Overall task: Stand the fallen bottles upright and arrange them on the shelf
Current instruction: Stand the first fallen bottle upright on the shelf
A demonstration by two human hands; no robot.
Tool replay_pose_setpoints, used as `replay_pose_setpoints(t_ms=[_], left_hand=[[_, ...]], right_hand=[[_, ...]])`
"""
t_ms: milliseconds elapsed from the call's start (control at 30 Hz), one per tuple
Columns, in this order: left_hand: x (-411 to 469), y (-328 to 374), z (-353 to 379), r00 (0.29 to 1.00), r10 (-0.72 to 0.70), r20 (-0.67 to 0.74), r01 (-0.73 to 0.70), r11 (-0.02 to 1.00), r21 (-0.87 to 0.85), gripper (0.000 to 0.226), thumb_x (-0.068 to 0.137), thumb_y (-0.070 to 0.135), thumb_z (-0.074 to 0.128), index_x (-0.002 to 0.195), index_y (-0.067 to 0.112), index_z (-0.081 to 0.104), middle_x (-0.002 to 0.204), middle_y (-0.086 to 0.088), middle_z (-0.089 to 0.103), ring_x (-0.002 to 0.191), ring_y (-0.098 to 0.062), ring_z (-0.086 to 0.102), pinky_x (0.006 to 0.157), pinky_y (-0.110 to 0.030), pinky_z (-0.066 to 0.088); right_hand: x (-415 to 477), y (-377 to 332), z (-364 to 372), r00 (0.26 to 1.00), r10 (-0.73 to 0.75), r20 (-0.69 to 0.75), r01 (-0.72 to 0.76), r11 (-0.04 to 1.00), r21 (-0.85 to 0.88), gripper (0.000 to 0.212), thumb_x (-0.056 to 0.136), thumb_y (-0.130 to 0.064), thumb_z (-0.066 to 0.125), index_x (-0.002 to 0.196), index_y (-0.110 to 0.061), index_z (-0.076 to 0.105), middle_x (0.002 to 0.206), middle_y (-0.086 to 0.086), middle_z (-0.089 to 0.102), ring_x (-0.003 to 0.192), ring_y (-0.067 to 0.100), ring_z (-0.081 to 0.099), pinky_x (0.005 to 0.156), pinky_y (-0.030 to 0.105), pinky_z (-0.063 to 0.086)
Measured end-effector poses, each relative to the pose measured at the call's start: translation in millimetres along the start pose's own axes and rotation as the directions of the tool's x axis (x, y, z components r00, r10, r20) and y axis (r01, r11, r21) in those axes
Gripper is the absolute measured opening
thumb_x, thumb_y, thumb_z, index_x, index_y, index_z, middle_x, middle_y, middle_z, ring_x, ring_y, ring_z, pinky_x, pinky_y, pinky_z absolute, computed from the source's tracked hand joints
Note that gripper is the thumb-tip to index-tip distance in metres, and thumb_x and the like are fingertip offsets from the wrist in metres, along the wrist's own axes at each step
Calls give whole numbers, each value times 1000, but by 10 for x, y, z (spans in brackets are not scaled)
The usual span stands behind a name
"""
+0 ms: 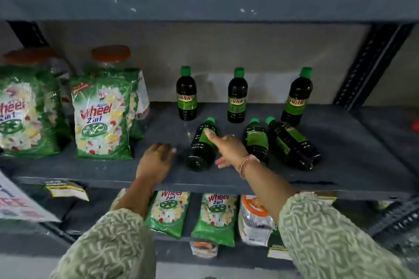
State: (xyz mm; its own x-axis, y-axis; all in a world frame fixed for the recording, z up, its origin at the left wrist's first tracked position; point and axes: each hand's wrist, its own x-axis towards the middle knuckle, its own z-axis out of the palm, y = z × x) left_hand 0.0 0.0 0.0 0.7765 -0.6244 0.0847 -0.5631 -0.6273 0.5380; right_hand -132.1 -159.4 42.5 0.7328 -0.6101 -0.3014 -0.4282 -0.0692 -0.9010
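Now three dark bottles (256,142) lie fallen on the grey shelf (340,161), the right hand (229,147) open with fingers touching the leftmost one (200,145), the left hand (156,161) open at its 9 o'clock, three more upright bottles (237,95) standing at 12 o'clock.

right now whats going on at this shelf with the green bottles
A person is tidying dark green-capped bottles on a grey shelf. Three bottles stand upright at the back. Three more lie on their sides in front. The right hand reaches over the leftmost fallen bottle, fingers on its label, not yet closed around it. The left hand rests open on the shelf just left of that bottle. The other two fallen bottles lie untouched to the right.
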Motion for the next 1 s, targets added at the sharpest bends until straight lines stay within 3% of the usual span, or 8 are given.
replay_pose_setpoints(t_ms=[133, 233, 300, 367, 467, 600, 767, 1000], left_hand=[[119, -307, 169, 987, 65, 144, -89, 981, 170, 86, 75, 61, 14, 136, 5, 40, 150, -18, 34, 140, -36, 25, 117, -43, 20], [168, -372, 251, 983, 55, 175, -102, 957, 271, 86, 75, 62, 5, 146, 15, 17, 158, -7, 14, 146, -29, 10, 118, -42, 11], [165, -382, 276, 981, 115, 155, -158, 939, 304, 96, 73, 69, -7, 145, 11, 19, 156, -11, 20, 145, -34, 14, 117, -47, 17], [159, -410, 306, 979, 145, 142, -182, 937, 298, 100, 72, 72, -10, 144, 10, 21, 155, -13, 24, 144, -37, 17, 116, -50, 18], [172, -405, 316, 985, 95, 147, -133, 951, 279, 92, 68, 62, -3, 146, 16, 14, 158, -6, 15, 146, -30, 8, 119, -43, 9], [171, -403, 312, 985, 95, 147, -137, 942, 306, 90, 69, 60, -5, 146, 17, 12, 158, -5, 13, 147, -28, 7, 119, -40, 8], [170, -406, 329, 984, 83, 155, -131, 934, 331, 88, 70, 60, -6, 146, 19, 10, 159, -2, 10, 147, -26, 4, 119, -40, 6], [185, -320, 321, 984, 20, 178, -74, 949, 307, 68, 86, 48, 15, 146, 17, 11, 159, -4, 7, 147, -25, 2, 120, -39, 4]], right_hand=[[204, -32, 174, 982, 185, -39, -183, 982, 52, 84, 65, -67, 63, 124, -9, 49, 117, 7, 53, 84, 23, 56, 65, 34, 57], [339, -69, 267, 968, 233, -92, -234, 972, 2, 83, 61, -66, 68, 117, -6, 54, 102, 6, 54, 70, 22, 57, 60, 33, 56], [431, -69, 347, 967, 220, -130, -216, 975, 45, 71, 59, -59, 73, 107, -9, 61, 99, 3, 61, 79, 25, 61, 63, 34, 56], [490, -21, 420, 964, 184, -192, -175, 983, 63, 56, 58, -54, 75, 94, -12, 65, 95, 5, 68, 85, 25, 64, 75, 38, 56], [557, 19, 518, 940, 97, -328, -81, 995, 62, 55, 58, -54, 75, 89, -9, 65, 89, 8, 70, 83, 27, 66, 72, 35, 55], [597, -12, 506, 822, -239, -517, 208, 971, -120, 62, 62, -48, 76, 101, -7, 51, 97, 11, 66, 86, 29, 64, 68, 36, 53], [588, 119, 462, 736, -468, -489, 352, 882, -314, 83, 62, -40, 80, 126, -2, 42, 121, 15, 58, 106, 31, 59, 80, 35, 50], [494, 288, 523, 740, -494, -457, 414, 869, -270, 89, 62, -38, 77, 133, -4, 35, 128, 15, 48, 118, 26, 49, 97, 39, 46]])
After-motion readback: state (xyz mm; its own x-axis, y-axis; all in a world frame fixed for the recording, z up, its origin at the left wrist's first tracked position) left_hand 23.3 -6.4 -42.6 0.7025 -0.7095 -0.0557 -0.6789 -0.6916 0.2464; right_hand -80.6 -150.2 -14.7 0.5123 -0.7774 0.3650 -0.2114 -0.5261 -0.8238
